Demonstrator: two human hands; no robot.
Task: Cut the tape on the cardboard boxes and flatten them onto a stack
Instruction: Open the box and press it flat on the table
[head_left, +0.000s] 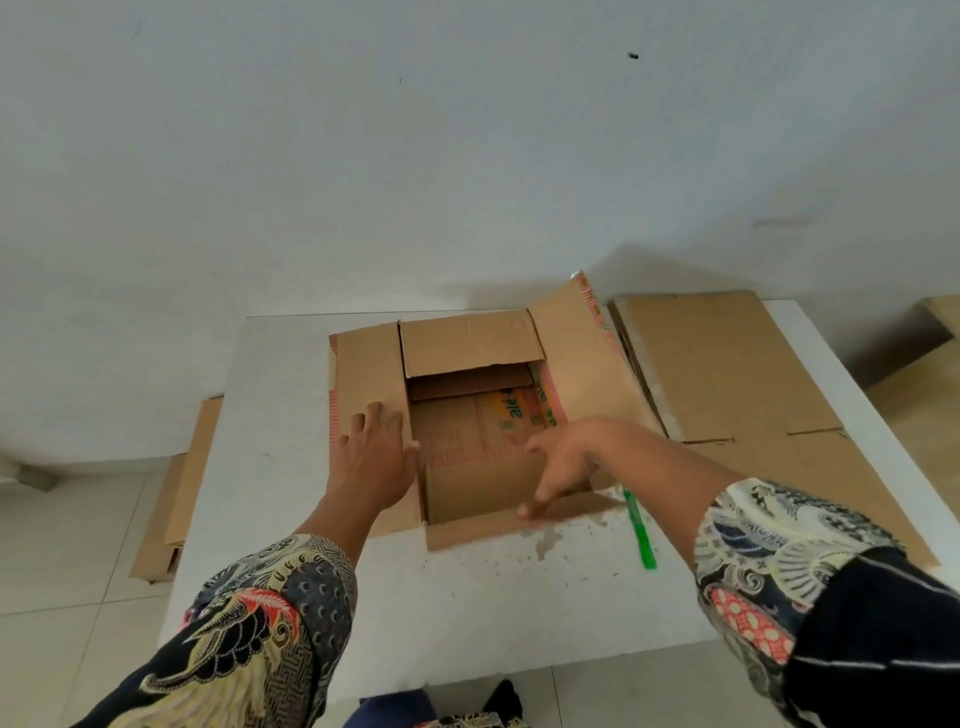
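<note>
An open cardboard box (467, 343) stands on the white table (280, 405) with all its top flaps folded outward. Printed cardboard shows inside it. My left hand (371, 457) lies flat with straight fingers on the left flap. My right hand (563, 462) reaches over the near right corner, fingers pointing down and touching the near flap (483, 530). A green cutter (640, 530) lies on the table just right of that flap, in neither hand. Flattened boxes (727, 364) are stacked at the table's right side.
More flat cardboard (171, 499) leans against the table's left side down on the tiled floor. Another piece of cardboard (943, 312) shows at the far right edge. A white wall rises right behind the table.
</note>
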